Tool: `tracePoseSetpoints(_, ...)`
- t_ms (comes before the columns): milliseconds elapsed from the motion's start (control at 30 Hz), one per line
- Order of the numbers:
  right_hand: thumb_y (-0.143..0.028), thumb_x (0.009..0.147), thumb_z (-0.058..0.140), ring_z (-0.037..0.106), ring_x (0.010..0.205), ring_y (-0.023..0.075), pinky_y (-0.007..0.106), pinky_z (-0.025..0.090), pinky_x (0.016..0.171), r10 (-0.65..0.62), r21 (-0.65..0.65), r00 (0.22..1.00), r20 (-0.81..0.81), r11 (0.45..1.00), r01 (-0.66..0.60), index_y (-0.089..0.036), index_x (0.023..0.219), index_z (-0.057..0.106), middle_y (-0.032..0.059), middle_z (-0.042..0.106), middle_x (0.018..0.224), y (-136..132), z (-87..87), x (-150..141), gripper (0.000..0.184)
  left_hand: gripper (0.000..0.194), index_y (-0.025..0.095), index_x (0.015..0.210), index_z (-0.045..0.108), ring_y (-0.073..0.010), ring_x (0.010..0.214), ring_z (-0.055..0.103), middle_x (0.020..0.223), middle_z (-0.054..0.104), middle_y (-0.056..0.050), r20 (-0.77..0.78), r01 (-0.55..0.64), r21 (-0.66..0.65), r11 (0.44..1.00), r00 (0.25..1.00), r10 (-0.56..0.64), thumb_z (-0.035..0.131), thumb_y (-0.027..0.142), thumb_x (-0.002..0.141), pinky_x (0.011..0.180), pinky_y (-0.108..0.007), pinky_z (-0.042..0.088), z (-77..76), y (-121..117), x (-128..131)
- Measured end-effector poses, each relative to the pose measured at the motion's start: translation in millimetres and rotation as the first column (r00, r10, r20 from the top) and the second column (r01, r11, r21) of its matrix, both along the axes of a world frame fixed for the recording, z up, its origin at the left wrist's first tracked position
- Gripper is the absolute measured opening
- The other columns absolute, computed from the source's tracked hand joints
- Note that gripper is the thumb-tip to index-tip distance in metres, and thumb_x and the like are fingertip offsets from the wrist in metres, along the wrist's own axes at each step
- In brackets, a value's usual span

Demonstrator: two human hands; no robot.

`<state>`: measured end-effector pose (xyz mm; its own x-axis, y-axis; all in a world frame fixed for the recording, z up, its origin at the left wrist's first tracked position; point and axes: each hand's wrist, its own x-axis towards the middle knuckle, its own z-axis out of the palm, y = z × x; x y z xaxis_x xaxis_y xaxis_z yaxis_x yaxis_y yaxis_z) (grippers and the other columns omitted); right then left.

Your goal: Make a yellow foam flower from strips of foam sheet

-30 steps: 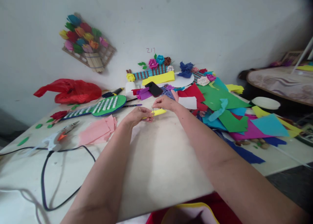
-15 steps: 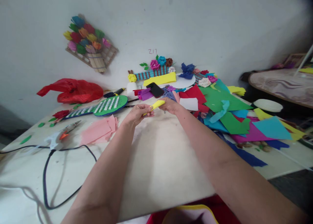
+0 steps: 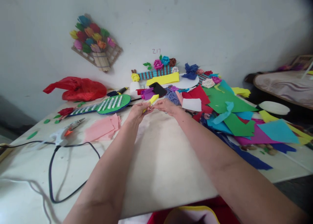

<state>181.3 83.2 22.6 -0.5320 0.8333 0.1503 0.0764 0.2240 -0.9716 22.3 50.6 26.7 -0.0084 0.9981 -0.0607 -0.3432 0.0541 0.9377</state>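
My left hand is closed around a small yellow piece of paper, folded or rolled narrow, whose upper end sticks up past the fingers. Close beside it, my right hand has its thumb and fingers pinched together at the lower part of the paper. Whatever lies between the right fingertips is too small to make out. Both hands are held over the far middle of the pale table. Behind them are a black phone and a bundle of bluish yarn.
Coloured paper sheets cover the right side. At left are pink paper pieces, a glue gun with its black cable, pliers, a green guitar-shaped craft and a red plastic bag. Paper flowers stand by the wall.
The yellow paper has turned more upright in my left hand. My right hand has slid from its upper end down to its lower part. The view has shifted slightly left.
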Motion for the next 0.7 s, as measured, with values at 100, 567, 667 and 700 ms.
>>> tracePoseSetpoints(100, -0.041, 0.061, 0.062, 0.024, 0.046, 0.0038, 0.022, 0.019, 0.048, -0.004, 0.073, 1.000, 0.029, 0.997, 0.002, -0.012, 0.062, 0.056, -0.0081, 0.033, 0.047, -0.6, -0.7, -0.8, 0.030, 0.005, 0.008, 0.064, 0.059, -0.0063, 0.050, 0.055, 0.055, 0.059, -0.002, 0.000, -0.010, -0.034, 0.999, 1.000, 0.010, 0.061, 0.007, 0.068, 0.072, -0.029, 0.054, -0.1, 0.3, -0.3)
tracePoseSetpoints(567, -0.041, 0.063, 0.057, 0.027, 0.051, 0.0052, 0.023, 0.019, 0.050, -0.073, 0.274, 0.976, 0.204, 0.962, 0.015, -0.011, 0.057, 0.057, -0.0060, 0.032, 0.050, 3.1, -2.8, -5.3, 0.031, 0.008, 0.006, 0.060, 0.060, -0.0083, 0.045, 0.054, 0.049, 0.058, -0.003, -0.108, -0.094, 0.001, 0.996, 0.990, 0.093, 0.064, 0.011, 0.065, 0.062, -0.028, 0.054, -5.5, 2.3, -0.2)
tracePoseSetpoints(667, -0.039, 0.065, 0.056, 0.026, 0.051, 0.0051, 0.023, 0.019, 0.050, -0.077, 0.326, 0.968, 0.239, 0.945, -0.005, -0.012, 0.051, 0.051, -0.0060, 0.028, 0.049, 2.7, -1.6, -6.7, 0.030, 0.012, 0.007, 0.060, 0.059, -0.0085, 0.045, 0.054, 0.048, 0.057, -0.002, -0.140, -0.099, 0.039, 0.994, 0.985, 0.104, 0.067, 0.014, 0.062, 0.061, -0.028, 0.054, -6.8, 2.7, -1.1)
tracePoseSetpoints(700, -0.037, 0.065, 0.055, 0.026, 0.050, 0.0051, 0.023, 0.019, 0.050, -0.080, 0.338, 0.966, 0.247, 0.941, -0.009, -0.013, 0.050, 0.050, -0.0059, 0.028, 0.049, 2.8, -1.3, -6.9, 0.030, 0.013, 0.007, 0.060, 0.058, -0.0082, 0.045, 0.054, 0.048, 0.057, -0.002, -0.153, -0.102, 0.052, 0.993, 0.982, 0.109, 0.069, 0.015, 0.062, 0.060, -0.028, 0.054, -7.2, 3.0, -1.4)
